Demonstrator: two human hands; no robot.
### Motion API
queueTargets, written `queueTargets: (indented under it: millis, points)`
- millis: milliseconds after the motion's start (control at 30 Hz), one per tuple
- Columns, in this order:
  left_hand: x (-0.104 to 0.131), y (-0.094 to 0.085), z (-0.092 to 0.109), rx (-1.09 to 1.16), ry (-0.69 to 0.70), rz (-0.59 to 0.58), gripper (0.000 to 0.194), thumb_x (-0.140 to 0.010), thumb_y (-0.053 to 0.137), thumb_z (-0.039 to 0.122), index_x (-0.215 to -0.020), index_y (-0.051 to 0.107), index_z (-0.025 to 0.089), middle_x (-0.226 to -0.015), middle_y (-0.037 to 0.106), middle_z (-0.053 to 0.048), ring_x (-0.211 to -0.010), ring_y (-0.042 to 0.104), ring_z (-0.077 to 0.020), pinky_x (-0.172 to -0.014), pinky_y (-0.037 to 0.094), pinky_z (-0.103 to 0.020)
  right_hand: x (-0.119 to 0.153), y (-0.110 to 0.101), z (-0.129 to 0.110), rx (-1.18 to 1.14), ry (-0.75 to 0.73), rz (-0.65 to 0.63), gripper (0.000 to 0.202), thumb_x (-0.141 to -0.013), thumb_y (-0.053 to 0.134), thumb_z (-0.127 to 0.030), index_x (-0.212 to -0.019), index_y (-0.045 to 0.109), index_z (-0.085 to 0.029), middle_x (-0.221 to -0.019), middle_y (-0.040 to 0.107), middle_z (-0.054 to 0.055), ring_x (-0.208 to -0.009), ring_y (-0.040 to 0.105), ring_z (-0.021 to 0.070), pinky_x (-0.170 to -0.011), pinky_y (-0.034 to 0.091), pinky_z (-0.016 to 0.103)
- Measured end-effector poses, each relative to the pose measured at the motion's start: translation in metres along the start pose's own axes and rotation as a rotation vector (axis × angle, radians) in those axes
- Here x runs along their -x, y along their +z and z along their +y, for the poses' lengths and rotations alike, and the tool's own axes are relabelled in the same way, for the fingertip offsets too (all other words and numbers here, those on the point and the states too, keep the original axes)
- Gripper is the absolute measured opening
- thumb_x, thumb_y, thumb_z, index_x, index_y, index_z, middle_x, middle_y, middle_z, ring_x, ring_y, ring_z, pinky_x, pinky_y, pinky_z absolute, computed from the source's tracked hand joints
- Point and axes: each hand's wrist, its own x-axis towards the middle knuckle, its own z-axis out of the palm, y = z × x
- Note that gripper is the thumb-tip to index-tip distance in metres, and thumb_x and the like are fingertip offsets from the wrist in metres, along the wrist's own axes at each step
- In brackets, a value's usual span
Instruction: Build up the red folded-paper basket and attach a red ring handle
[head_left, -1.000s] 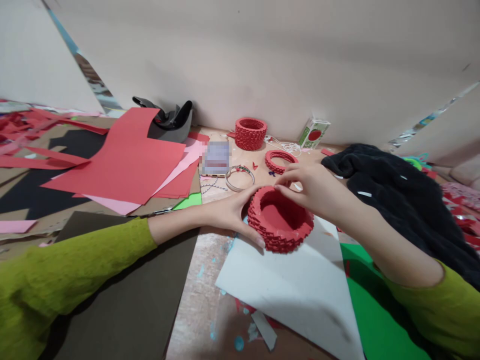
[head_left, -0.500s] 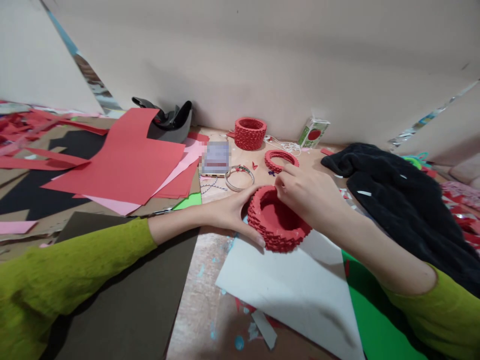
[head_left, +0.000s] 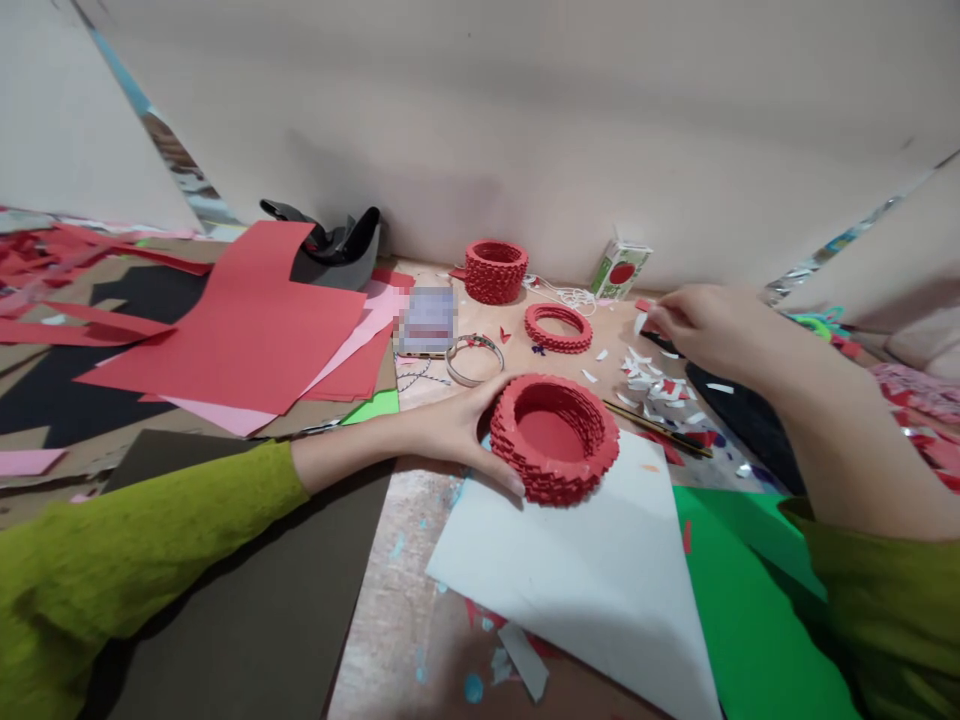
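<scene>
The left hand (head_left: 459, 428) holds the side of a red bowl (head_left: 556, 442), which stands on a white sheet (head_left: 592, 585); the right hand (head_left: 724, 328) pinches a small white strip (head_left: 640, 323) near many scraps (head_left: 654, 382); one red ring (head_left: 561, 346) lies behind the bowl.

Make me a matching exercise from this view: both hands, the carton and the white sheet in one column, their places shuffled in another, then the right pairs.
Column one
1. Left hand
2. Right hand
3. Carton
4. White sheet

Column two
A. Partly beneath the red bowl-shaped piece
B. Near the foot of the wall
C. Curled around the left side of the red bowl-shaped piece
D. Apart from the red bowl-shaped piece, near the white scraps

Right pairs: 1-C, 2-D, 3-B, 4-A
</scene>
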Motion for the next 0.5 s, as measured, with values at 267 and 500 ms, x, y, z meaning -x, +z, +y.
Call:
queueTargets:
  millis: [267,500]
  points:
    - [-0.001,0.0,-0.002,0.016,-0.034,-0.019,0.111,-0.053,0.09,0.037,-0.147,0.032,0.025,-0.149,0.043,-0.014,-0.137,0.041,-0.0333,-0.112,0.035,-0.048,-0.018,0.017,0.049,-0.05,0.262,-0.056,0.014,-0.08,0.069,-0.025,-0.068,0.064,-0.019,-0.071,0.066,0.01,-0.066,0.056,0.0226,-0.058,0.036,0.032]
    - [-0.001,0.0,-0.001,0.008,-0.036,-0.019,0.11,-0.053,0.09,0.04,-0.146,0.032,0.025,-0.147,0.044,-0.014,-0.135,0.043,-0.0338,-0.111,0.036,-0.049,-0.033,0.047,0.075,-0.179,0.244,-0.134,0.033,-0.073,0.053,0.003,-0.089,0.071,-0.019,-0.078,0.073,0.007,-0.078,0.067,0.0229,-0.068,0.048,0.027]
